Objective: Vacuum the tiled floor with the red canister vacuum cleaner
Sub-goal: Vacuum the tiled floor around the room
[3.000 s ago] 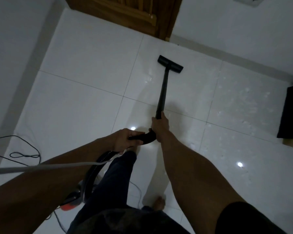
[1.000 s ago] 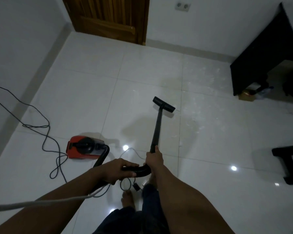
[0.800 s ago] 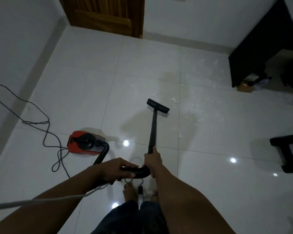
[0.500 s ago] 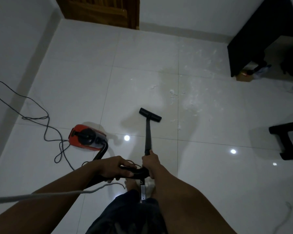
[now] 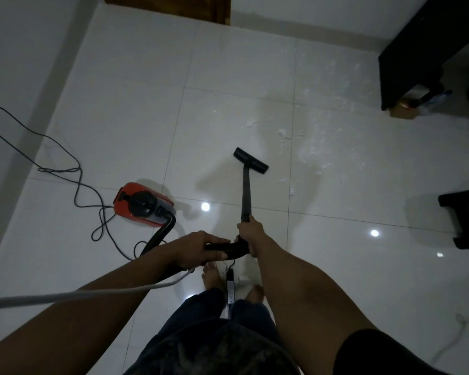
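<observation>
The red canister vacuum [image 5: 142,204] sits on the white tiled floor [image 5: 125,125] to my left, its black hose [image 5: 157,236] curving up to the handle. My left hand [image 5: 198,249] grips the curved black handle [image 5: 228,247]. My right hand [image 5: 251,235] grips the base of the black wand [image 5: 246,196]. The wand slopes down to the black floor nozzle [image 5: 251,164], which lies flat on a tile ahead of me. White debris [image 5: 313,154] is scattered on the tiles just right of the nozzle.
The black power cord [image 5: 73,171] loops over the floor at left, near the wall. A black cabinet [image 5: 417,58] stands at the upper right with a small box [image 5: 402,110] beside it; a black stool [image 5: 463,220] is at right. A wooden door [image 5: 201,6] is at the top. A power strip [image 5: 230,286] lies between my bare feet.
Over three seconds I backed away from the door and the nozzle came back with me, bringing the canister into view. In the last half second the nozzle slid slightly right toward the debris.
</observation>
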Demonstrator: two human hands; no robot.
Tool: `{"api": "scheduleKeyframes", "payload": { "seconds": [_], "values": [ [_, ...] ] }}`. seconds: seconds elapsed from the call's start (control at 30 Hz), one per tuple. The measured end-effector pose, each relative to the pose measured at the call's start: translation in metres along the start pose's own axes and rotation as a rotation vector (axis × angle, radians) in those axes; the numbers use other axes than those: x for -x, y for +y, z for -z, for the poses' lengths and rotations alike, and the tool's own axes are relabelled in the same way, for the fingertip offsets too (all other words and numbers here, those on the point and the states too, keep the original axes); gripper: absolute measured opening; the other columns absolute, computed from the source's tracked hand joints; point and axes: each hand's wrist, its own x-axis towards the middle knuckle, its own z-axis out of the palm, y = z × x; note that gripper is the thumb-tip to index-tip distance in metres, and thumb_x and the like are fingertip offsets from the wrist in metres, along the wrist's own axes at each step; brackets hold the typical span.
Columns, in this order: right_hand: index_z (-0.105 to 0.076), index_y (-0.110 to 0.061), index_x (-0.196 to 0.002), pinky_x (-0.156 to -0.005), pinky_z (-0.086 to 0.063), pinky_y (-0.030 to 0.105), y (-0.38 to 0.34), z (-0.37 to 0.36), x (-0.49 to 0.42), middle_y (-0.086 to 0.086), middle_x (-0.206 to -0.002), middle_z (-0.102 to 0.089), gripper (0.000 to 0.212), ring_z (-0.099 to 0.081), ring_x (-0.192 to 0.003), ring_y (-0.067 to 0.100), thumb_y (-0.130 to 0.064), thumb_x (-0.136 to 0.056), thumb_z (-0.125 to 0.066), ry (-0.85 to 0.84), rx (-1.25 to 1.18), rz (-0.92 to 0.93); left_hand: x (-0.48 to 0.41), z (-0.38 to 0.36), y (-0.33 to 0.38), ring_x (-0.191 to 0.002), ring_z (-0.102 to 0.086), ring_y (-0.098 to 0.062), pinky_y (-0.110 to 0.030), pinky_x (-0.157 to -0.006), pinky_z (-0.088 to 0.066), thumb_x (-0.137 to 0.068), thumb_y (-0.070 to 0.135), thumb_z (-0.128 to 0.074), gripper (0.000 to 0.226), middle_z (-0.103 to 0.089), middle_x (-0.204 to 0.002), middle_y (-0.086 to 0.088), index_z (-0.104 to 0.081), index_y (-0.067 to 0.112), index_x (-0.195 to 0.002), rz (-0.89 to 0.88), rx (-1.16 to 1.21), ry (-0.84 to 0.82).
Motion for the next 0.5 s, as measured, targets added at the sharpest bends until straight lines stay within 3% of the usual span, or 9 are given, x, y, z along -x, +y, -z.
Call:
{"api": "scheduleKeyframes", "payload": {
  "seconds": [0.13, 0.2, 0.27, 0.37, 0.43, 0.5],
  "values": [
    [-0.029, -0.019, -0.152, -0.073, -0.059, 0.044, -0.007, 0.003, -0.009, 0.023, -0.115, -0.061, 0.062, -0.059, -0.076, 0.030, -0.007, -0.093, -0.047, 0.012, 0.033, -0.012, -0.006, 0.006, 0.005, -0.050, -0.055, 0.007, -0.008, -0.054, -0.043, -0.097, 0.032, -0.063, 0.047, -0.063, -0.070, 0.013, -0.051, 0.031, -0.142, 0.004, -0.008, -0.006],
    [-0.034, -0.017, -0.148, -0.070, -0.059, 0.042, -0.012, 0.005, -0.010, 0.025, -0.113, -0.061, 0.057, -0.059, -0.072, 0.029, -0.007, -0.094, -0.048, 0.006, 0.025, -0.024, -0.010, 0.010, 0.008, -0.058, -0.059, 0.007, -0.012, -0.064, -0.047, -0.096, 0.037, -0.064, 0.048, -0.071, -0.088, 0.009, -0.052, 0.034, -0.142, -0.011, -0.051, -0.017],
    [-0.039, -0.014, -0.145, -0.078, -0.059, 0.047, -0.016, 0.009, -0.016, 0.025, -0.113, -0.062, 0.053, -0.060, -0.076, 0.030, -0.009, -0.093, -0.049, 0.012, 0.026, -0.027, -0.016, 0.016, 0.008, -0.067, -0.063, 0.003, -0.020, -0.073, -0.053, -0.094, 0.044, -0.063, 0.049, -0.073, -0.106, 0.004, -0.052, 0.037, -0.141, -0.014, -0.091, -0.037],
    [-0.039, -0.015, -0.145, -0.077, -0.058, 0.045, -0.027, 0.013, -0.020, 0.021, -0.102, -0.061, 0.052, -0.059, -0.074, 0.028, -0.009, -0.094, -0.048, 0.010, 0.007, -0.031, -0.026, 0.028, 0.016, -0.085, -0.068, -0.008, -0.029, -0.085, -0.055, -0.093, 0.049, -0.062, 0.048, -0.073, -0.112, 0.005, -0.053, 0.040, -0.139, -0.008, -0.156, -0.036],
    [-0.037, -0.017, -0.147, -0.073, -0.057, 0.041, -0.034, 0.016, -0.026, 0.019, -0.100, -0.059, 0.053, -0.058, -0.069, 0.026, -0.008, -0.095, -0.048, 0.007, -0.015, -0.028, -0.030, 0.034, 0.023, -0.095, -0.066, -0.007, -0.022, -0.087, -0.050, -0.094, 0.048, -0.061, 0.048, -0.070, -0.120, 0.007, -0.052, 0.039, -0.140, -0.012, -0.193, -0.027],
    [-0.033, -0.019, -0.151, -0.072, -0.057, 0.039, -0.043, 0.019, -0.035, 0.019, -0.103, -0.059, 0.057, -0.058, -0.067, 0.025, -0.008, -0.096, -0.048, -0.004, -0.020, -0.025, -0.037, 0.040, 0.029, -0.086, -0.063, 0.003, -0.013, -0.077, -0.046, -0.096, 0.046, -0.060, 0.047, -0.068, -0.124, 0.007, -0.051, 0.038, -0.141, -0.005, -0.219, -0.024]
  ]
}}
